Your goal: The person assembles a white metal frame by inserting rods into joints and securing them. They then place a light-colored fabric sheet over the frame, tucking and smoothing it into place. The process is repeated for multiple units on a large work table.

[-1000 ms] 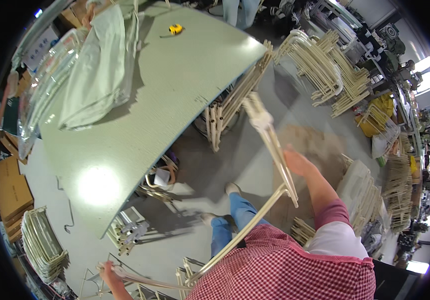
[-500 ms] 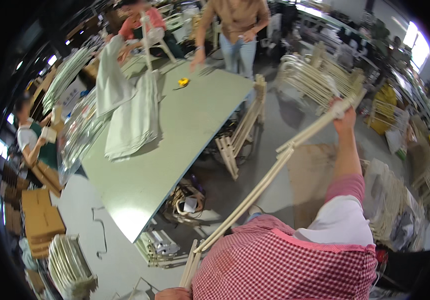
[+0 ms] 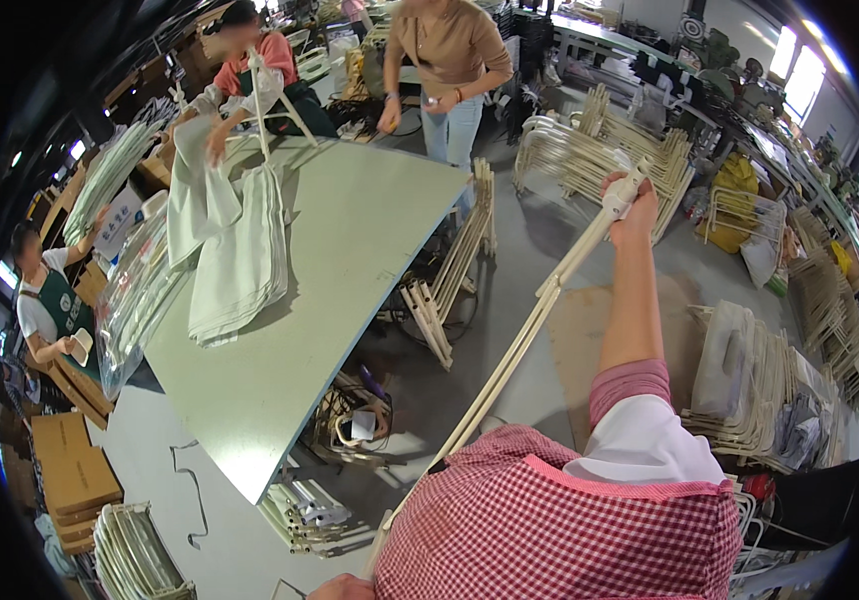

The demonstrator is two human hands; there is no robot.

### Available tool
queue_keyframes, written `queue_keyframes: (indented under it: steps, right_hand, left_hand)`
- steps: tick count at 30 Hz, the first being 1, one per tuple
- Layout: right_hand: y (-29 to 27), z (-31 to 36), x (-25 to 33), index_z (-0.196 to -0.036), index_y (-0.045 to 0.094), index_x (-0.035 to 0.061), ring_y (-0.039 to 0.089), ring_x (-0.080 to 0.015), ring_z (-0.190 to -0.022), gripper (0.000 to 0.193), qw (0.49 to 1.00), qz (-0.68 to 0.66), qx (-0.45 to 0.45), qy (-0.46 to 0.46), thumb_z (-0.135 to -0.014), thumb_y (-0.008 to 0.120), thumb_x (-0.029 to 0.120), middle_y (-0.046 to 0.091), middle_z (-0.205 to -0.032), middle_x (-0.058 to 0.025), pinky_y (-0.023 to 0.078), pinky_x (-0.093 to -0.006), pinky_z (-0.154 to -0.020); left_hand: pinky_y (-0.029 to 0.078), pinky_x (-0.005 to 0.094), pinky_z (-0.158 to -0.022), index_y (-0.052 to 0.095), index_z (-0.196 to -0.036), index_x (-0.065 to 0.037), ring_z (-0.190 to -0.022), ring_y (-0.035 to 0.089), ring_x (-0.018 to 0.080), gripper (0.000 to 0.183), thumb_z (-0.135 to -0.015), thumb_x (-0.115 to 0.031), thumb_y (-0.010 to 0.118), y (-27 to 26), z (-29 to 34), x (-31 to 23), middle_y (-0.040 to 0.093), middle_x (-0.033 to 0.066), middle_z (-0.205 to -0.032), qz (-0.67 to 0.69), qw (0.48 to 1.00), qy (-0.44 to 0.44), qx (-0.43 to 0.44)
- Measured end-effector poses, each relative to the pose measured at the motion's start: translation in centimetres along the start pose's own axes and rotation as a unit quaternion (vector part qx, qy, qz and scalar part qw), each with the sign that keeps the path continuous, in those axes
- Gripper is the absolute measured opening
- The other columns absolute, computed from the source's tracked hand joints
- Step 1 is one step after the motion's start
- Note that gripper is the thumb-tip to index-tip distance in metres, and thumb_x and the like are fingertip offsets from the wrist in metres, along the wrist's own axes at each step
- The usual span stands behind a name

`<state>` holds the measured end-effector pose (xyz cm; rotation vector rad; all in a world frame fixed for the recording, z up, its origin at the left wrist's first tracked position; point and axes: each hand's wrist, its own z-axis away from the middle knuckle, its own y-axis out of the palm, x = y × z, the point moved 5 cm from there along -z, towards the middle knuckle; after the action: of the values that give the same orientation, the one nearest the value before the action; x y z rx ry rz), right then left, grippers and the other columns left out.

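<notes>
A long folded frame (image 3: 510,365) of slim cream tubes slants across my front, from the upper right down to my left side. My right hand (image 3: 634,207), arm stretched out, is closed around its upper end at a white plastic joint (image 3: 619,203). Only the back of my left hand (image 3: 343,587) shows at the lower edge, against the frame's lower end; its fingers are mostly cut off, but it looks curled around the tubes. My checked apron (image 3: 560,530) hides part of the frame's lower stretch.
A pale green table (image 3: 350,220) bears a stack of light fabric (image 3: 240,265). Two people work at its far side, another at the left. Bundled cream tube frames (image 3: 600,150) stand on the floor ahead, with more (image 3: 750,380) at the right. Cardboard boxes (image 3: 72,460) lie left.
My right hand and the frame's upper end have shifted slightly left in view. The yellow tape measure is gone from the table; the standing person's hand has drawn back with something yellow.
</notes>
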<state>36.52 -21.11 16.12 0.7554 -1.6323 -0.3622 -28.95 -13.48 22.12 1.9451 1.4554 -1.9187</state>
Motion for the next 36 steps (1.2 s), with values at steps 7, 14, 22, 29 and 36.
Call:
queue_keyframes:
  steps: [7, 14, 22, 29, 36]
  right_hand:
    - [-0.2, -0.1, -2.1, -0.095, 0.060, 0.0000, 0.063, -0.0255, -0.074, 0.034, 1.000, -0.001, 0.014, 0.020, -0.097, 0.036, 0.025, 0.066, -0.083, -0.0147, 0.052, -0.0360, -0.066]
    - [10.1, 2.0, -5.2, -0.124, 0.048, -0.0005, 0.065, -0.0309, -0.093, 0.060, 0.845, 0.440, 0.199, -0.230, -0.088, 0.064, 0.044, 0.066, -0.102, -0.0177, 0.051, -0.0377, -0.083]
    - [10.0, 12.1, -29.7, -0.118, 0.044, 0.0010, 0.065, -0.0401, -0.093, 0.059, 0.624, 0.659, 0.414, 0.075, -0.074, 0.072, 0.026, 0.065, -0.098, -0.0244, 0.053, -0.0445, -0.081]
    - [4.1, 16.0, -41.4, -0.106, 0.048, -0.0032, 0.062, -0.0429, -0.093, 0.052, 0.555, 0.678, 0.463, 0.133, -0.069, 0.072, 0.024, 0.064, -0.094, -0.0264, 0.050, -0.0466, -0.081]
    - [6.2, 13.9, -45.2, -0.103, 0.052, -0.0046, 0.063, -0.0409, -0.093, 0.053, 0.541, 0.682, 0.477, 0.120, -0.066, 0.076, 0.024, 0.064, -0.095, -0.0257, 0.051, -0.0443, -0.082]
  left_hand:
    - [0.046, 0.0359, -0.054, 0.059, -0.071, -0.003, -0.056, 0.057, 0.0256, 0.022, -0.088, -0.017, 0.060, -1.0, 1.9, 2.6, 0.060, 0.0124, -0.066, 0.097, 0.993, -0.022, -0.068]
    - [0.045, 0.0270, -0.058, 0.048, -0.108, -0.006, -0.064, 0.053, 0.0121, 0.028, -0.090, -0.020, 0.064, -14.1, 3.3, 17.4, 0.050, 0.0024, -0.073, 0.132, 0.850, -0.133, -0.492]
    - [0.047, 0.0355, -0.071, 0.043, -0.125, -0.001, -0.074, 0.057, 0.0248, 0.052, -0.084, -0.019, 0.071, -7.8, 8.0, 39.4, 0.057, 0.0117, -0.084, -0.405, 0.758, -0.335, -0.385]
    - [0.046, 0.0377, -0.073, 0.036, -0.130, 0.007, -0.077, 0.055, 0.0261, 0.059, -0.079, -0.007, 0.063, -4.6, 15.6, 50.6, 0.055, 0.0134, -0.085, -0.281, 0.760, -0.537, -0.233]
    - [0.045, 0.0350, -0.080, 0.031, -0.138, 0.008, -0.086, 0.052, 0.0255, 0.071, -0.083, -0.016, 0.068, -5.0, 13.5, 55.8, 0.053, 0.0151, -0.097, -0.239, 0.788, -0.528, -0.210]
